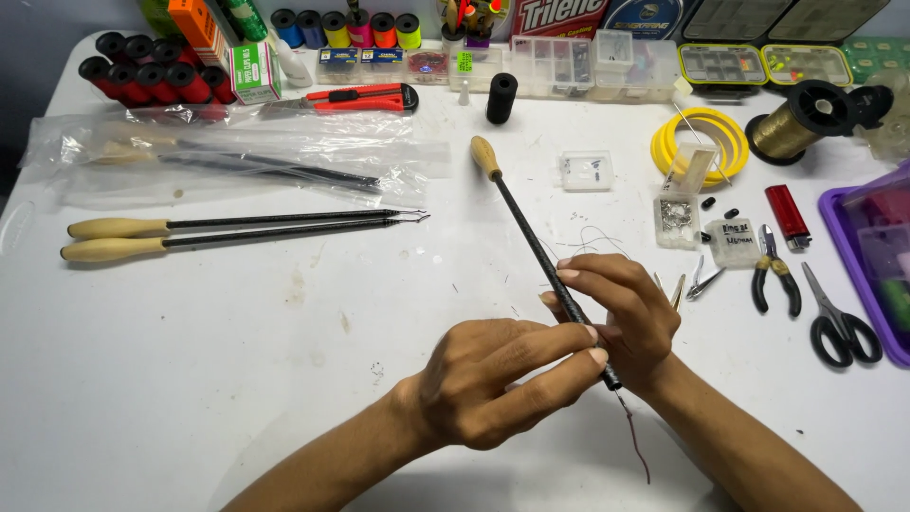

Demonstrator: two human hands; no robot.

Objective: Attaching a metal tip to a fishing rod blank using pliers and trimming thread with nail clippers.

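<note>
I hold a slim black rod (526,228) with a pale wooden handle (485,156) slanted over the white table (284,360), handle pointing away from me. My right hand (630,318) wraps around the shaft near its lower end. My left hand (493,379) pinches the same shaft just below, thumb and forefinger meeting near the rod's tip (611,382). A thin dark red thread (635,441) trails from that tip toward the table's near edge.
Two similar rods (237,228) lie at the left, more in a clear plastic bag (237,156). Thread spools (152,71), a red utility knife (360,98) and clear boxes (588,66) line the back. Right: yellow line coil (664,142), lighter (787,213), pliers (775,275), scissors (839,318), purple tray (853,256).
</note>
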